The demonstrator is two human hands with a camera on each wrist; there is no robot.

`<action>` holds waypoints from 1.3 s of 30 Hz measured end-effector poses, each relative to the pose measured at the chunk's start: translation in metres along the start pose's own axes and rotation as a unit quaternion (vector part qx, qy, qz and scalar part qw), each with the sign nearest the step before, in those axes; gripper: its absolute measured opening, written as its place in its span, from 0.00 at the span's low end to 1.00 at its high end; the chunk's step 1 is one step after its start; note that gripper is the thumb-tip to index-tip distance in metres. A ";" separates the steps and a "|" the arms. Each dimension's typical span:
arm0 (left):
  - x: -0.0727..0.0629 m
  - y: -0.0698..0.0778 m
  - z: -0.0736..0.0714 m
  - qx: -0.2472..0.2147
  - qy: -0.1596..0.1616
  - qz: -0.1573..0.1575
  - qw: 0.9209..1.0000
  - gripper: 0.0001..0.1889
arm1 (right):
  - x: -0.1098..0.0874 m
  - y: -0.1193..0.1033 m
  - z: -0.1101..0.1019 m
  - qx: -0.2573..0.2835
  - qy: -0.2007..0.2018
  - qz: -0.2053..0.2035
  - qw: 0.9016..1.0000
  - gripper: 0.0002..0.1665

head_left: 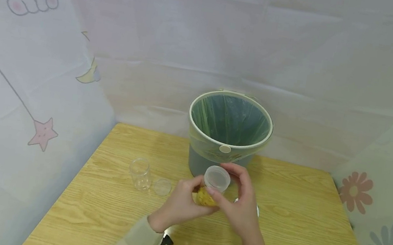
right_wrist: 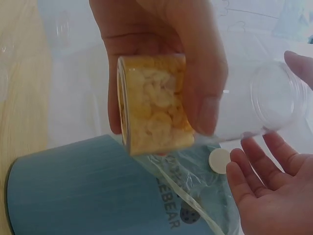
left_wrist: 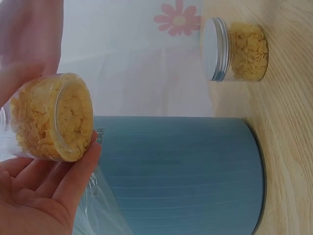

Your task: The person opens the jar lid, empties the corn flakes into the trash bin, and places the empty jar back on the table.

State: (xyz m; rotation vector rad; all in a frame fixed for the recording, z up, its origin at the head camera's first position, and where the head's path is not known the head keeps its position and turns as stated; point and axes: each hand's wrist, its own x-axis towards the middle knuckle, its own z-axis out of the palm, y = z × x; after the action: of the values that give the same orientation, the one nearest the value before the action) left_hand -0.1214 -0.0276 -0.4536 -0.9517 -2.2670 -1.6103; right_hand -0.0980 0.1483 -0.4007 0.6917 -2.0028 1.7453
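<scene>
Jar (head_left: 205,196) sits between left hand (head_left: 183,201) and right hand (head_left: 241,207) — left gripping its base; right its top.

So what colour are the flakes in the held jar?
Yellow flakes, clearest in the left wrist view.

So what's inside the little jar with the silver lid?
Golden flakes show through the clear side of the jar. The silver lid covers the top, and flakes at the front hide whatever is in the middle.
</scene>
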 end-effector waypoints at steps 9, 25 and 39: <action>0.000 0.000 -0.005 0.002 0.001 -0.017 1.000 0.26 | 0.001 0.002 -0.005 0.001 -0.010 -0.030 1.000 0.32; -0.001 0.000 0.005 -0.031 -0.027 0.017 0.999 0.23 | 0.000 0.003 0.009 -0.016 -0.025 0.033 0.999 0.35; -0.002 -0.003 -0.001 -0.004 -0.009 -0.003 1.000 0.25 | -0.001 0.000 0.000 -0.010 0.000 0.028 1.000 0.34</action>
State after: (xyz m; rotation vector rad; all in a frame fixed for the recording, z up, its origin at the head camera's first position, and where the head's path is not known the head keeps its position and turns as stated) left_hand -0.1220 -0.0301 -0.4561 -0.9654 -2.2793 -1.6207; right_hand -0.0973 0.1482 -0.4017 0.6345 -2.0543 1.7541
